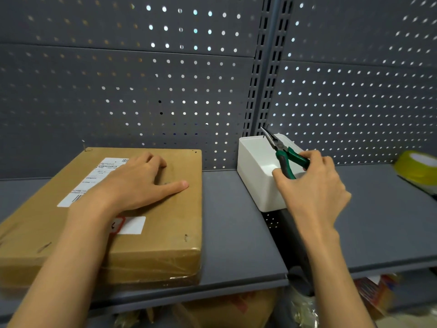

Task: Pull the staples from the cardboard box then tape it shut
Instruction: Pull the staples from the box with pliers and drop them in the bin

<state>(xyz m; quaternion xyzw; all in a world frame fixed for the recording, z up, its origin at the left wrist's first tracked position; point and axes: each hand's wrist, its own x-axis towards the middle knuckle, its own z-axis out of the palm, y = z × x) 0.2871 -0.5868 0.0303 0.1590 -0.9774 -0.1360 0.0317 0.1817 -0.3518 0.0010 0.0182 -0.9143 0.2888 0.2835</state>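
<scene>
Left hand [144,183] rests flat on the box [165,233]; right of the box, the right hand [312,185] grips pliers [281,152] over the white bin [257,185].

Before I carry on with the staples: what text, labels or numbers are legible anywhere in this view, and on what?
Shipping label on the cardboard box: printed lines and barcodes, too blurred to read.
Red-edged white sticker: one dark mark, unreadable, partly hidden by the left forearm.
Tape roll, pliers, white bin: no visible text.
</scene>
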